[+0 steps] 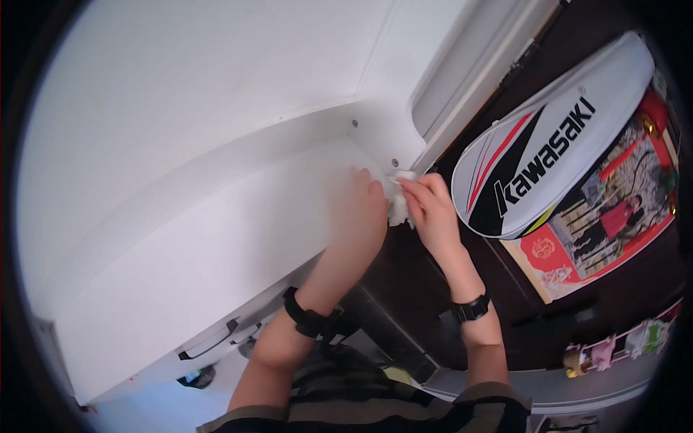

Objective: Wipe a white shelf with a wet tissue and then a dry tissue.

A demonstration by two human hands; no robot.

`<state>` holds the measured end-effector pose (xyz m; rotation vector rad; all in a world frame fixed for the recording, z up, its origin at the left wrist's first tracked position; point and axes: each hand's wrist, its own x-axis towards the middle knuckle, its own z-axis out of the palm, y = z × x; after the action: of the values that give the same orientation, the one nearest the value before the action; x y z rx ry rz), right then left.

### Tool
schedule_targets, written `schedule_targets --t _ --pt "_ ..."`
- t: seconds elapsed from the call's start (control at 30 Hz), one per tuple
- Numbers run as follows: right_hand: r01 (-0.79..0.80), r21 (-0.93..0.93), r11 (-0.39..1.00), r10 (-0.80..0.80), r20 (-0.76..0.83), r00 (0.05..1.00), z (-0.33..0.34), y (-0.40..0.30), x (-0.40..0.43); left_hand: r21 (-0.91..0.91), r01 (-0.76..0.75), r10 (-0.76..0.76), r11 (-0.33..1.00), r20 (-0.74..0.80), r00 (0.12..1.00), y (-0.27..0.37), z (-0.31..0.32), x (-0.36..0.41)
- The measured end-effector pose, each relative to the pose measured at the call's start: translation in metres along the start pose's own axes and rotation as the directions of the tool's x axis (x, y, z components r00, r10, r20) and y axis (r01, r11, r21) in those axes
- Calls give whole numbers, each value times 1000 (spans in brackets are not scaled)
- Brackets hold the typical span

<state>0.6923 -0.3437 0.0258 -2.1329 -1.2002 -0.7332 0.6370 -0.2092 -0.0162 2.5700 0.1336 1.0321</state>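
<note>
My right hand pinches a crumpled white tissue or cloth at the right end of a white shelf board. The tissue lies against the board's corner, below the white side panel. Just left of it is my left hand, blurred, over the same end of the board. Its fingertips point towards the back panel, and whether they grip anything is unclear. Both wrists wear black bands.
A white Kawasaki racket bag lies on the dark surface to the right, partly over a red-bordered picture. Small figurines stand at lower right. Black-handled drawers sit below the board. Two screw heads mark the side panel.
</note>
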Motion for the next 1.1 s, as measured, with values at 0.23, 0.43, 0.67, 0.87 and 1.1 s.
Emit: schedule_targets --t 0.23,0.43,0.67,0.87,1.1 --pt "-97 -95 991 105 73 992 8 28 -7 -40 -4 7 999 85 996 6 -3 1" --pt "-301 103 948 306 -42 951 -13 41 -31 -75 -57 60 996 35 998 13 -8 0" --pt "-285 246 926 295 -4 955 3 46 -31 42 -156 155 987 27 988 18 -5 5" --pt "-287 323 902 299 11 954 7 44 -28 133 -228 229 965 6 973 15 -2 5" --pt "-349 335 875 350 61 935 4 42 -26 212 -259 253 942 55 966 19 -3 5"
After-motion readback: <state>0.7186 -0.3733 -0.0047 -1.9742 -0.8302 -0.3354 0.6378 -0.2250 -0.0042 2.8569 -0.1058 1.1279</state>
